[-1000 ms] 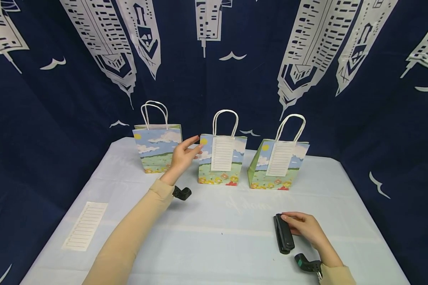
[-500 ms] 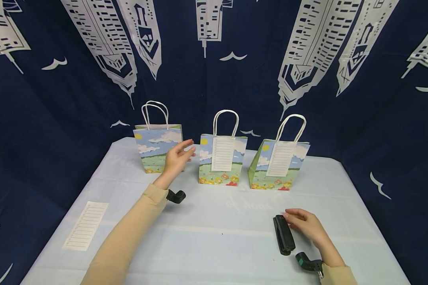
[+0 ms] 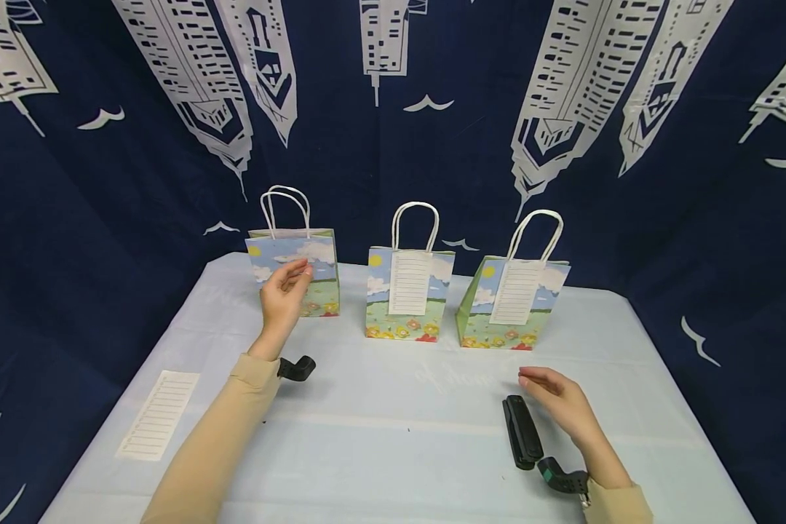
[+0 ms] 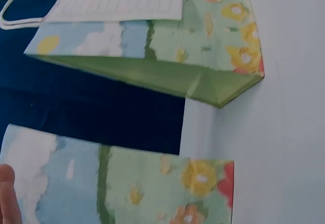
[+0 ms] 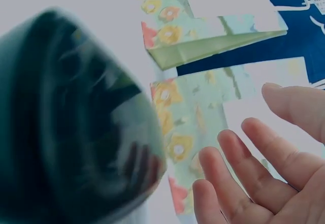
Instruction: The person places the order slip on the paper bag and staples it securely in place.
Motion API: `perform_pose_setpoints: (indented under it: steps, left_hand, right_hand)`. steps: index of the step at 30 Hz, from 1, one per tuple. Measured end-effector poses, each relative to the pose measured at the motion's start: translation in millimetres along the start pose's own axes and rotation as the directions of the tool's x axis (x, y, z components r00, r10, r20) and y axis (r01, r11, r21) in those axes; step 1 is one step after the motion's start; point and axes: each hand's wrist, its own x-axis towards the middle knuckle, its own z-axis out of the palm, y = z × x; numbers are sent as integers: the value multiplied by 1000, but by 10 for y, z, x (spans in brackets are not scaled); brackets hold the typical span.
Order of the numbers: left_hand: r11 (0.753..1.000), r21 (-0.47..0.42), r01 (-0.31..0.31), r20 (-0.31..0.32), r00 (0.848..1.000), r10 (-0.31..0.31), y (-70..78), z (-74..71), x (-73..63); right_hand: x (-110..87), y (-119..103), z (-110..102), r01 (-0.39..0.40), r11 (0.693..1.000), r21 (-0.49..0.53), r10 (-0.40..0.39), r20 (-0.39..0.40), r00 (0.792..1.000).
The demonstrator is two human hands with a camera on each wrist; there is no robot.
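Note:
My left hand [image 3: 283, 297] is in front of the left paper gift bag [image 3: 321, 251], overlapping it in the head view, with relaxed fingers and nothing in its grasp. Just beyond the far end of a black stapler [image 3: 522, 432] is my right hand [image 3: 560, 400], its fingers loosely extended. The right wrist view shows that palm [image 5: 264, 203] bare. A lined paper slip [image 3: 409, 282] is on the front of the middle gift bag [image 3: 376, 316], and another lined slip [image 3: 516, 292] is on the right gift bag [image 3: 469, 306]. No slip shows on the left bag's visible front.
A loose lined slip [image 3: 159, 415] lies at the left of the pale-covered table [image 3: 367, 473]. Behind the bags hangs a dark blue curtain [image 3: 458, 160]. At the right wrist view's left, a dark glossy rounded shape [image 5: 76, 132] blocks much of the scene.
My left hand has drawn back leftward from the middle bag to before the left bag. My right hand has let go of the stapler and moved slightly forward.

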Motion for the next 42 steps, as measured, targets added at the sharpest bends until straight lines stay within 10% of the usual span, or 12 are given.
perform_pose_setpoints:
  steps: [7,14,22,42]
  left_hand:
    - [997,40,-64,-159,985,69,295,-201,-14]
    - [998,40,-57,-221,973,65,271,-351,48]
    - [998,55,-36,-259,965,49,211,-476,117]
    - [969,30,244,-174,956,-235,-198,-703,365]
  right_hand:
    - [122,227,87,63,998,30,-63,-24,998]
    - [-74,-388,50,39,999,13,-39,36,999]
    - [-107,-461,101,23,999,32,-26,76,997]
    - [-152,-527,147,36,999,21,-39,117,992]
